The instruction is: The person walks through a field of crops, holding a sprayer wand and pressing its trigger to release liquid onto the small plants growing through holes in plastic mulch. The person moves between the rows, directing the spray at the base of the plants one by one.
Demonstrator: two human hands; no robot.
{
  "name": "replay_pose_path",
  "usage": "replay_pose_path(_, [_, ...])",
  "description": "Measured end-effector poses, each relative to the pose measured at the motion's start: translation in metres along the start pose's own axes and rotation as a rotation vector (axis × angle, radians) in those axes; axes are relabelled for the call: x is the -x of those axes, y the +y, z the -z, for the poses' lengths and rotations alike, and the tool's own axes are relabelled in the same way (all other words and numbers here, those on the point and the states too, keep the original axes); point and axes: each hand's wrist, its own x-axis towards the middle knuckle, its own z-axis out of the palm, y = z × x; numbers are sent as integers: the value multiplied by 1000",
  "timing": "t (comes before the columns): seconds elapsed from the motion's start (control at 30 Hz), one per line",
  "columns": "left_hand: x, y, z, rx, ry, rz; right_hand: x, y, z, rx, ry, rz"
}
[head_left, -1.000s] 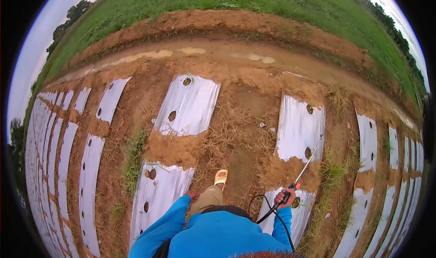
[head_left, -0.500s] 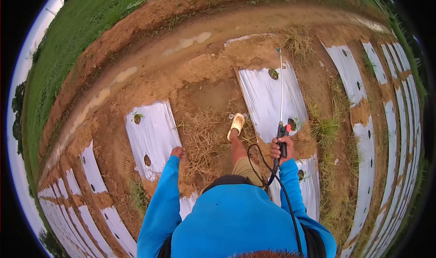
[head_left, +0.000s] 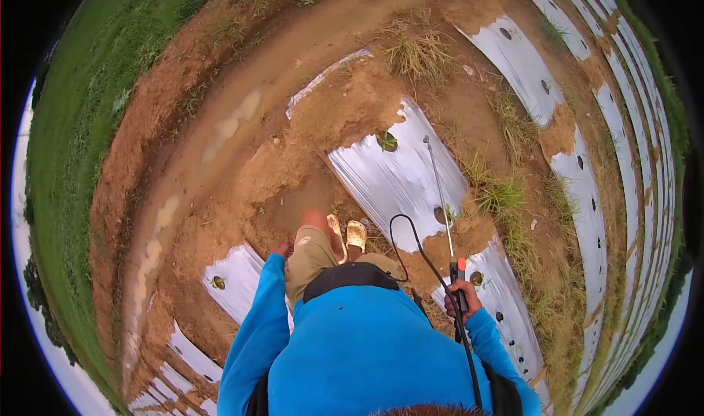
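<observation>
My right hand (head_left: 463, 300) grips the black handle of a spray wand (head_left: 443, 196), fingers wrapped round it. Its thin metal lance points away over a sheet of silver plastic mulch (head_left: 400, 170), with the nozzle end near a planting hole. A black hose (head_left: 425, 258) loops from the wand across my front. A leafy seedling (head_left: 386, 142) stands in the hole at the far end of that sheet, left of the nozzle. My left hand (head_left: 282, 249) hangs beside my thigh, fingers curled, with nothing visible in it.
Another mulch strip (head_left: 238, 280) with a seedling lies to my left. Longer mulch rows (head_left: 587, 211) run along the right. Dry grass clumps (head_left: 419, 53) grow between beds. A muddy track with puddles (head_left: 231, 126) curves ahead, beside a green field (head_left: 95, 123).
My body has stepped forward and the view has turned, so the beds appear rotated. Both clogs now show close together. My right hand still holds the wand, now lower in view.
</observation>
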Motion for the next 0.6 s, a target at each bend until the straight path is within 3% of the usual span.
replay_pose_path(0.03, [-26, 13, 0, 19, -87, -43, -12, -9, -5, -33, 47, 9])
replay_pose_path(0.07, [-16, 65, -15, -10, 34, 46, -27, -25, -14, -64, 74, 67])
replay_pose_path(0.1, [-2, 115, -28, -24, 27, 45, -38, -49, -27, -79, 76, 72])
replay_pose_path(0.2, [-21, 213, -48, -11, -88, -118, -64, -131, -72, -140, 29, 130])
replay_pose_path(0.3, [-79, 279, -62, -10, -146, -7, -56, -212, -119, -156, 26, 233])
replay_pose_path(0.37, [-97, 338, -74, -49, -182, 226, -41, -261, -144, -70, -44, 206])
replay_pose_path(0.4, [-97, 359, -80, -263, -158, 104, -35, -275, -147, -134, -121, 223])
replay_pose_path(0.53, [-138, 477, -108, -189, -237, 164, 17, -329, -186, -166, -79, 188])
replay_pose_path(0.6, [-131, 563, -127, -161, -275, -257, 37, -354, -205, -216, -63, 210])
